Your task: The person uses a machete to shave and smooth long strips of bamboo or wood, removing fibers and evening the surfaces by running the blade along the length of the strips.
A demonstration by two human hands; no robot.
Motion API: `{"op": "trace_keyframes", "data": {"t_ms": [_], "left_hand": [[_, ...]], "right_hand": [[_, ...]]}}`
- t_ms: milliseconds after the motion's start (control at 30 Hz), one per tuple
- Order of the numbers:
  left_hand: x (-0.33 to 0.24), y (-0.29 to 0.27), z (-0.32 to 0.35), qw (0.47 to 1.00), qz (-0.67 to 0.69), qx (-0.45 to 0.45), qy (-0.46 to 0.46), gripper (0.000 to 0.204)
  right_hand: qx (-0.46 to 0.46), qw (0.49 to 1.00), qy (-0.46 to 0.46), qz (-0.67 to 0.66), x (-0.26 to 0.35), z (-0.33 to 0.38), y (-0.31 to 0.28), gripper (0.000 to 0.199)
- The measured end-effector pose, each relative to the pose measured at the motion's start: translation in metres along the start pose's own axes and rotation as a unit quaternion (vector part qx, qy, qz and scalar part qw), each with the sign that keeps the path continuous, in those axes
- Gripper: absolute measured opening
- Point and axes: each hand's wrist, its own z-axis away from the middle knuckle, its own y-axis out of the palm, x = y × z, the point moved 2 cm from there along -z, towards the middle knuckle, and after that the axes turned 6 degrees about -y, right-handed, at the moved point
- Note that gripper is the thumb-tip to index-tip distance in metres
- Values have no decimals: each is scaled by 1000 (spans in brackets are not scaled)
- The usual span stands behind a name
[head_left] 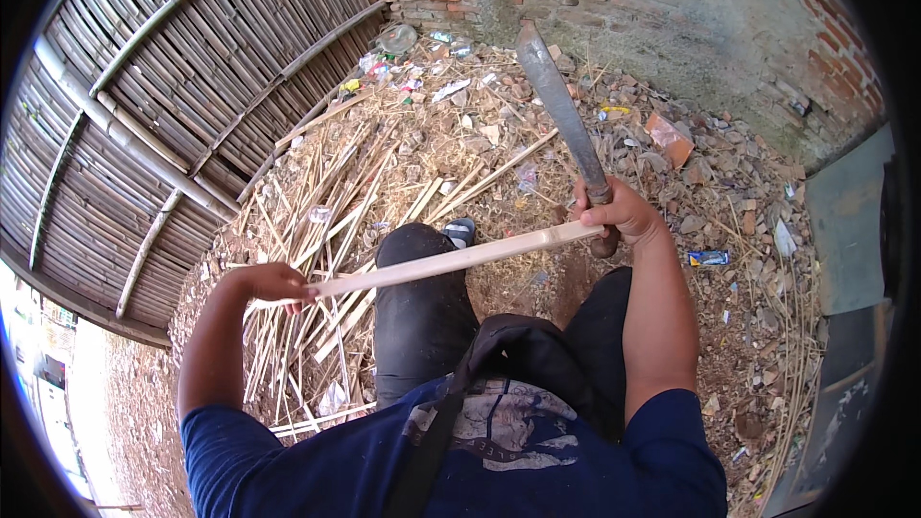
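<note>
1. Bamboo fence [144, 105] fills the left side; brick wall [672, 0] runs across the top and right.
2. Ground [499, 125] is dirt, strewn with stones, rubbish and dry stalks.
3. Pile of split bamboo strips [317, 221] lies on the ground ahead and to our left, below the fence.
4. Our legs in black trousers [422, 317] are in the middle of the view, one shoe [460, 230] showing past the left knee. A dark bag [528, 355] sits in our lap.
5. Bamboo strip [451, 262], long and pale, spans across our left knee, running from the left hand up to the right hand.
6. Machete [561, 105] points up and away from us, blade tilted slightly left, handle end at the strip's right tip.
7. Right hand [624, 213] is clenched round the machete handle, touching the strip's right end.
8. Left hand [273, 283] is closed on the strip's left end, fingers curled over it.
</note>
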Motion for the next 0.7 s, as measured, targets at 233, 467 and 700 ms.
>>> {"op": "trace_keyframes", "data": {"t_ms": [233, 467, 700], "left_hand": [[9, 58, 25, 990, 120, -26, 67, 41], [-27, 99, 38, 932, 146, -333, -2, 29], [-49, 146, 18, 910, 150, -383, 54, 29]], "right_hand": [[-115, 987, -34, 104, -6, -1, -14, 25], [-394, 868, 13, 302, -23, -14, -44, 44], [-341, 834, -4, 435, -27, -23, -21, 46]]}}
